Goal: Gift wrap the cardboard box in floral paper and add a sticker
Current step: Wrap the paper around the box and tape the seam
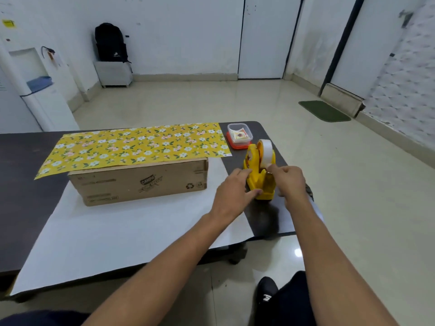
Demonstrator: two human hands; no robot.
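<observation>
I see: long brown cardboard box (138,184) on yellow floral paper sheet (141,144) on dark flat table (23,184) | yellow plastic tape dispenser (259,180) right of box, between my left hand (233,191) and right hand (288,182) | clear plastic tub (239,135) behind dispenser.

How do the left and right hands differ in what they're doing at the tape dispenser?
The left hand grips the tape dispenser by its body; the right hand pinches the tape end at its front. The left hand's fingers spread apart, the right hand's bunch together. Both work at the same dispenser.
</observation>
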